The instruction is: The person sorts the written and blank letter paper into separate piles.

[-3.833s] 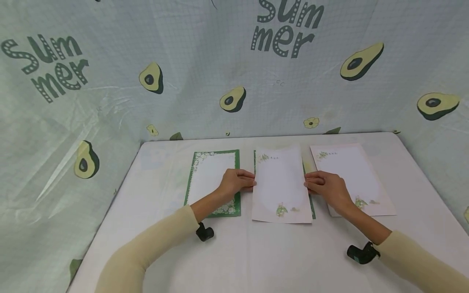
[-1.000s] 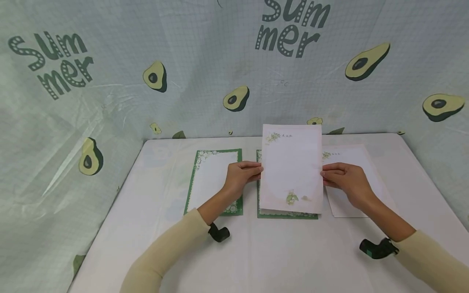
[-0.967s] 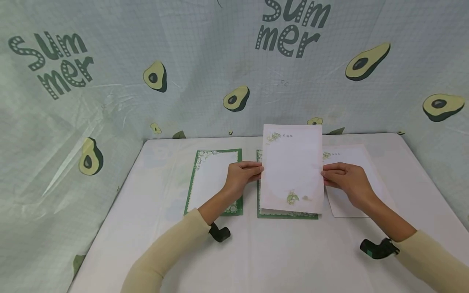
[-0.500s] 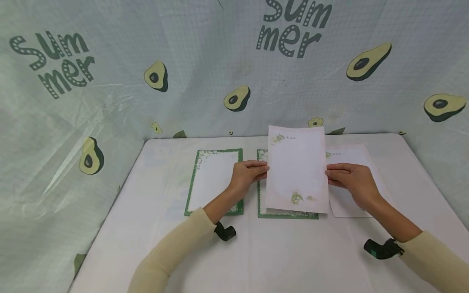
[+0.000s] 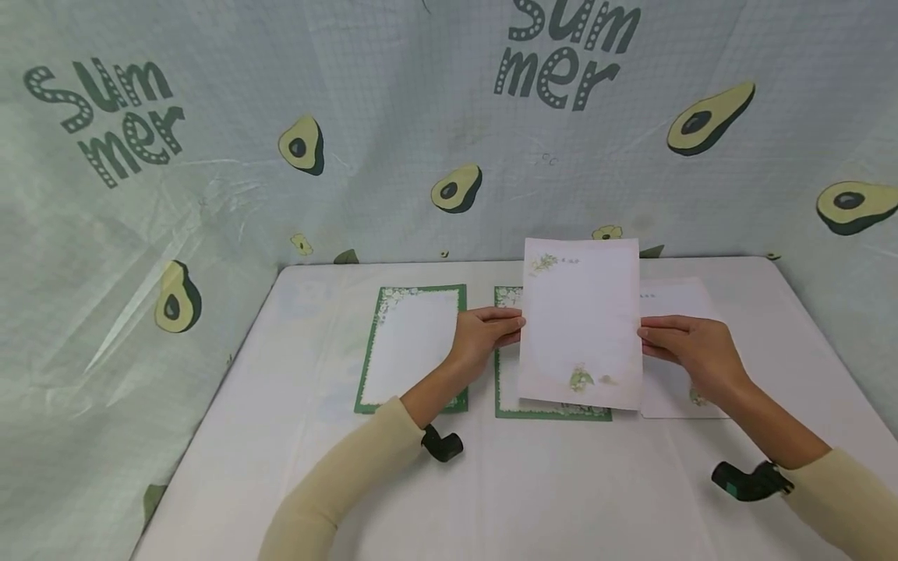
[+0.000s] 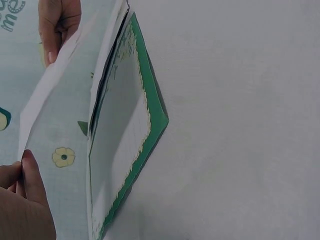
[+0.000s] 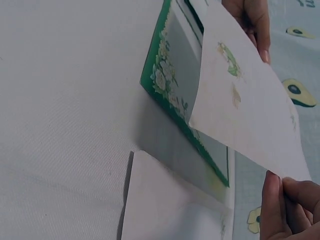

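A pale pink sheet of paper [image 5: 581,319] with small green plant prints is held up above the table. My left hand [image 5: 484,341] pinches its left edge, and my right hand [image 5: 694,351] pinches the right edge between thumb and fingers. Below it lies a green-bordered sheet [image 5: 510,389], mostly covered in the head view; its green corner and flower print show in the right wrist view. Under my right hand is a second pale pink sheet [image 5: 662,401], partly hidden. The left wrist view shows the held paper [image 6: 45,90] nearly edge-on.
Another green-bordered sheet [image 5: 414,343] lies at the left, partly behind my left forearm. The white-covered table [image 5: 547,491] backs onto a curtain [image 5: 379,117] printed with avocados. A black wrist camera [image 5: 443,444] sits below my left hand, another [image 5: 747,481] below the right.
Both hands have raised the pink sheet off the middle green-bordered sheet, uncovering more of its left and bottom edges. Lately they have carried it rightward, over part of the right-hand pink sheet.
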Available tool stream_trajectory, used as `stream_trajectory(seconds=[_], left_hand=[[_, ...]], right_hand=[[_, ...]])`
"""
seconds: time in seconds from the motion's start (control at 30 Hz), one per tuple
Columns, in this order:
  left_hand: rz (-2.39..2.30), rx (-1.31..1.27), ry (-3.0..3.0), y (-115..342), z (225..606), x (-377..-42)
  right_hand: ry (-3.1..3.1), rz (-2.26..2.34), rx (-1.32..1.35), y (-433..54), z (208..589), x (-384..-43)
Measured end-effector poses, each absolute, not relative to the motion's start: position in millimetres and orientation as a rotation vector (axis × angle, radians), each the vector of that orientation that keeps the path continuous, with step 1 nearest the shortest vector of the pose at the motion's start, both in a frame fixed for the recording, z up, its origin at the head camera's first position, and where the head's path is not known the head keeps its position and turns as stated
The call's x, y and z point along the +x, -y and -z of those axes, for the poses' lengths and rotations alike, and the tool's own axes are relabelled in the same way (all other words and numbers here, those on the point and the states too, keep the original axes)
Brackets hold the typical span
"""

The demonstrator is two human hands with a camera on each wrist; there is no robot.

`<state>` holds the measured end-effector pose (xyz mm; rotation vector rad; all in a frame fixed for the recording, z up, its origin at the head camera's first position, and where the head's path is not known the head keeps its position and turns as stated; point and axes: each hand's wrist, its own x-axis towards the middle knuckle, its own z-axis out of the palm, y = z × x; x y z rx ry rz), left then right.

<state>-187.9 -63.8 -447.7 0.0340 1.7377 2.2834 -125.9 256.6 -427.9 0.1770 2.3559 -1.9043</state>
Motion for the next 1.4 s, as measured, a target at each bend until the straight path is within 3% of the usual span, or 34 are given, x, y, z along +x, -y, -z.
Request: stream_trajectory(seconds=[1.4], left_hand=[[-2.264,0.017,-1.612,14.9,458.9,-181.0]], right_hand=[[-2.411,1.675,0.177,-311.1,420.8,-116.6]])
